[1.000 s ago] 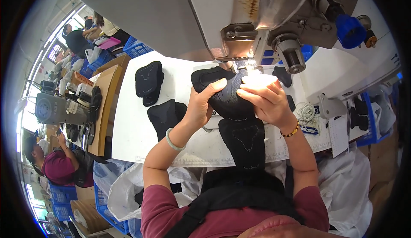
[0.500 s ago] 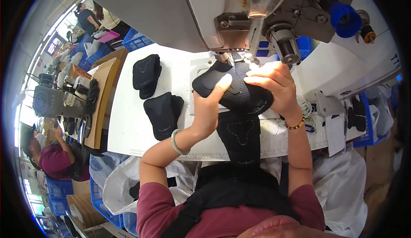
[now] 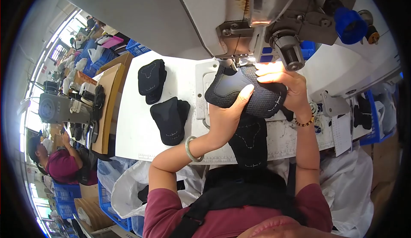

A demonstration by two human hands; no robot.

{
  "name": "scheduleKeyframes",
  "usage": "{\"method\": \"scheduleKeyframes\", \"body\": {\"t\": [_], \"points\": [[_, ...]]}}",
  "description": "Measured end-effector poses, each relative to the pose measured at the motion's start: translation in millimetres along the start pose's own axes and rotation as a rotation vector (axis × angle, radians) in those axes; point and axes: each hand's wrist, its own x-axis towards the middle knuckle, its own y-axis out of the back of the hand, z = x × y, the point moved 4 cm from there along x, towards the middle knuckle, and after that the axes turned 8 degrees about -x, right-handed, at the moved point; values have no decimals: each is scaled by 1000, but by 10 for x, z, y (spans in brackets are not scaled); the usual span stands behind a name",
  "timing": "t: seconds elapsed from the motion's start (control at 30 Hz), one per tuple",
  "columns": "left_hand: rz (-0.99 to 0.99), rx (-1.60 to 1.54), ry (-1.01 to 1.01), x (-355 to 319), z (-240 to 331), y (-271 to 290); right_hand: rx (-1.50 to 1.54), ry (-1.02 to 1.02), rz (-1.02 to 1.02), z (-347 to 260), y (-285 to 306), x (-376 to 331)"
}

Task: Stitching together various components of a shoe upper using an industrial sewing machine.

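Observation:
A black padded fabric piece [image 3: 267,94], with a smooth dark panel and white stitch marks near one edge, lies under the needle area of a sewing machine [image 3: 236,45]. My left hand [image 3: 223,121] grips its near edge, thumb on top and the other fingers hidden beneath. At the far right edge my right hand [image 3: 292,87] is closed on the same piece, fingertips on its upper face close to the lit needle area. Another black fabric piece [image 3: 248,141], marked with white outlines, hangs over the table's near edge below my hands.
Two small stacks of black pieces, one farther off [image 3: 150,77] and one nearer [image 3: 169,120], lie on the white table [image 3: 135,131] to the left. White thread or cord [image 3: 316,108] lies right of my hand. Blue crates [image 3: 105,204] and white bags stand below. A co-worker [image 3: 64,165] sits far left.
The black piece has turned under the machine, showing more of its smooth panel. My left hand has moved along its near edge. The whole view has shifted slightly.

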Motion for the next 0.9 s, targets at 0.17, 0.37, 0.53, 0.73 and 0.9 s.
{"method": "scheduleKeyframes", "body": {"t": [0.17,0.37,0.53,0.73,0.9], "points": [[-24,75,-19,35,27,25,-36,-3,11,-28,-3,24],[-23,33,85,86,64,69,-95,-14,6,-47,-12,-20],[10,-98,209,177,-16,195,-146,10,21,-74,-67,-37],[-27,-285,371,328,-25,295,-264,66,6,-142,-101,-61],[-92,-317,430,386,-31,359,-321,112,6,-241,-125,-48]]}}
